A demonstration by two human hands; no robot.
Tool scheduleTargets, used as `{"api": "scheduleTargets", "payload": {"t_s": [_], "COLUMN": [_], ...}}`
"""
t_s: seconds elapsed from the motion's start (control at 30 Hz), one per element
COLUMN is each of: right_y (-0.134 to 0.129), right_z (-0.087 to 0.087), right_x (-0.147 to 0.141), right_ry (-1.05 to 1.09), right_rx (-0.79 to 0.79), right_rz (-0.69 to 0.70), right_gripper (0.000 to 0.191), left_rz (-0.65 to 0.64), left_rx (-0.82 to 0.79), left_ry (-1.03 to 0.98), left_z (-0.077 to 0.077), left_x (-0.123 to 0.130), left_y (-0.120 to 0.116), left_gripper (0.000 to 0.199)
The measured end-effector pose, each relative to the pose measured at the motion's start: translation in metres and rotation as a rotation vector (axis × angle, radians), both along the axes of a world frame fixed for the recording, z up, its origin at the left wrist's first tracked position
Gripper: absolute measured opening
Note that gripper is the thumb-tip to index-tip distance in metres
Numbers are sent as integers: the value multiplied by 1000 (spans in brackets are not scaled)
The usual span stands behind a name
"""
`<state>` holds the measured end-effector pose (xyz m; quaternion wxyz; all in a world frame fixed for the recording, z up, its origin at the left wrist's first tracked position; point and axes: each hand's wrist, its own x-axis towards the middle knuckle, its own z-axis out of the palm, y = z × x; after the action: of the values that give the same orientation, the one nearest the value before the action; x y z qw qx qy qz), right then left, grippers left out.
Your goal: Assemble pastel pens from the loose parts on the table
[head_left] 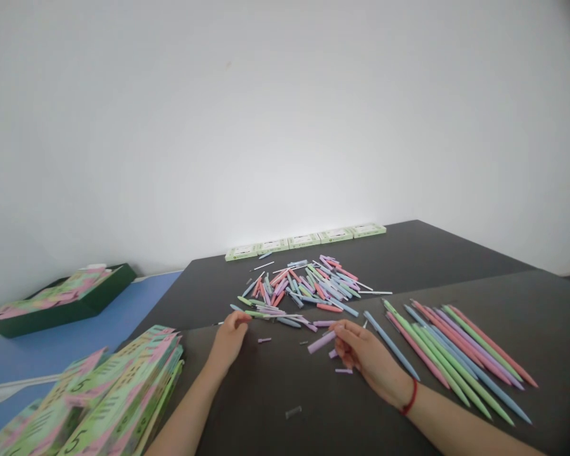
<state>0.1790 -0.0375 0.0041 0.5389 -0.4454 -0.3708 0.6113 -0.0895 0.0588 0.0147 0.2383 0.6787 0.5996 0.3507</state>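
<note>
My right hand [361, 354], a red cord at its wrist, grips a purple pen barrel [321, 342] between thumb and fingers, pointing left. Under and beside it lie another purple piece [333, 353] and a thin purple piece [344, 371]. My left hand [230, 337] is closed at the left edge of a pile of pen parts [308, 288]; a thin dark-tipped piece [218, 323] shows just beside it, and I cannot tell if it is held. Between the hands are a small purple part [265, 340] and a tiny spring-like piece [304, 342].
Whole pens [456, 361] in several colours lie side by side at right. A clear short tube [293, 413] rests in front. Flat green boxes [304, 240] line the wall. Stacked printed packs [118, 392] and a dark green tray [90, 304] are at left.
</note>
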Motion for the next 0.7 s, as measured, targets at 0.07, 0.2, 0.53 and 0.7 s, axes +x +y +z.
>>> {"api": "scheduleTargets", "payload": {"t_s": [0.07, 0.2, 0.53, 0.7], "right_y": [1, 2, -4, -14], "right_z": [-3, -6, 1, 7], "right_x": [-2, -3, -7, -18], "right_ry": [116, 303, 587, 579], "right_rx": [-83, -229, -271, -233], "right_rz": [2, 46, 181, 242], "right_gripper": [21, 18, 11, 15], "left_rz": [-91, -218, -328, -400], "left_rx": [-59, -97, -147, -232], "left_ry": [85, 199, 10, -297], "left_z": [-1, 1, 11, 28], "left_x": [0, 15, 76, 91], "left_y": [-4, -25, -62, -83], "left_gripper": [12, 9, 4, 16]}}
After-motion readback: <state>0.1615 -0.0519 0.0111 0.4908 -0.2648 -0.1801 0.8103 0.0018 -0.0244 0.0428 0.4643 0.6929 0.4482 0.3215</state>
